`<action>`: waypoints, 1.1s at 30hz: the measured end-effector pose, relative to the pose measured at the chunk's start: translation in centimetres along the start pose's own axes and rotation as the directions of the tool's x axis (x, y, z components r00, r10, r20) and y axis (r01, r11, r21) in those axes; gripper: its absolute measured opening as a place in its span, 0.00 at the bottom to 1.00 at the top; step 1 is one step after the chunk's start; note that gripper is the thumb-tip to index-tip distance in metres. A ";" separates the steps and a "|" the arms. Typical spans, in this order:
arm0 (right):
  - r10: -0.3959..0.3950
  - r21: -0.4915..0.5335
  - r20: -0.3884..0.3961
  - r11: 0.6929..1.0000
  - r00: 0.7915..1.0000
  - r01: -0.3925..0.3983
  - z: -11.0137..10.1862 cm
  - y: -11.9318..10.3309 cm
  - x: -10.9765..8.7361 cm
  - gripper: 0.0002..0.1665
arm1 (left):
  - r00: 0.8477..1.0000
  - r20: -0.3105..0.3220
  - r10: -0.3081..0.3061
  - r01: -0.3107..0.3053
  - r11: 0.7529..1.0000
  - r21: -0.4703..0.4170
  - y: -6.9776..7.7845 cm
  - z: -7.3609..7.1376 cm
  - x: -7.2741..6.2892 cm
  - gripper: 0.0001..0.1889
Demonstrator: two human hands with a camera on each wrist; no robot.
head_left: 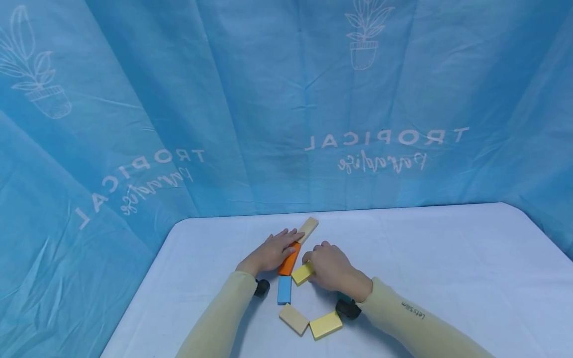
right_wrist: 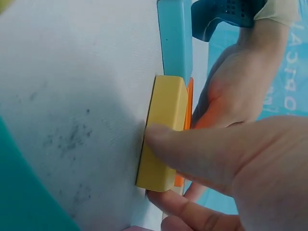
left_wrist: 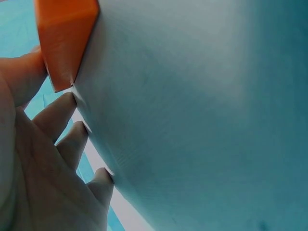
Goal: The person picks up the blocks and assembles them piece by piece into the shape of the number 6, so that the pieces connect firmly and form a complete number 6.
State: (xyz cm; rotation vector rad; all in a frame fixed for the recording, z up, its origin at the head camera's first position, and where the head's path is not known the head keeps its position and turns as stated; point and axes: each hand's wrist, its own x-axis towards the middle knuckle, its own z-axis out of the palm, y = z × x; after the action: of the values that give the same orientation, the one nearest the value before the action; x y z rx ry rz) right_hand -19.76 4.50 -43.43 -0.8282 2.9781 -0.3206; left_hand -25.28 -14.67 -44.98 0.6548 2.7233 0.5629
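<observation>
My left hand (head_left: 270,252) reaches over the joint between an orange block (head_left: 287,266) and a plain wooden block (head_left: 310,227), its fingers extended. In the left wrist view, the thumb touches the orange block (left_wrist: 67,38) and other fingertips meet the white surface. Beside the orange block, my right hand (head_left: 331,266) pinches a yellow block (head_left: 302,273). The right wrist view shows the thumb on the near face of this yellow block (right_wrist: 161,106) and a finger at its end. A blue block (head_left: 284,290) lies just nearer than the orange one.
Nearer on the white table (head_left: 447,263), another wooden block (head_left: 294,319) and a second yellow block (head_left: 326,325) continue the curved row. A teal piece (head_left: 343,297) is partly hidden under the right wrist. A blue printed cloth (head_left: 268,99) hangs behind the table.
</observation>
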 end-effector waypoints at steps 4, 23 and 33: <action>-0.014 0.025 -0.002 1.000 1.000 0.014 0.0 0.1 0.1 0.18 | 1.000 0.001 0.006 -0.006 1.000 -0.002 0.1 0.0 0.0 0.26; 0.138 0.324 0.020 0.936 0.990 -0.137 -2.5 4.8 -2.5 0.26 | 1.000 0.016 -0.014 0.014 1.000 0.014 0.2 -0.2 0.0 0.27; 0.025 0.379 0.120 0.923 0.992 -0.069 -2.7 7.6 -3.5 0.35 | 1.000 0.012 -0.015 0.015 1.000 0.019 0.2 -0.1 0.0 0.26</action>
State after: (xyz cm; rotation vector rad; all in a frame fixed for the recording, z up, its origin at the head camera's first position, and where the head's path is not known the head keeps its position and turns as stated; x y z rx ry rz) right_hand -20.85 13.19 -42.43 -0.7003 2.6895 -0.7940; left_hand -25.19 -14.52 -44.82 0.6395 2.7225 0.5289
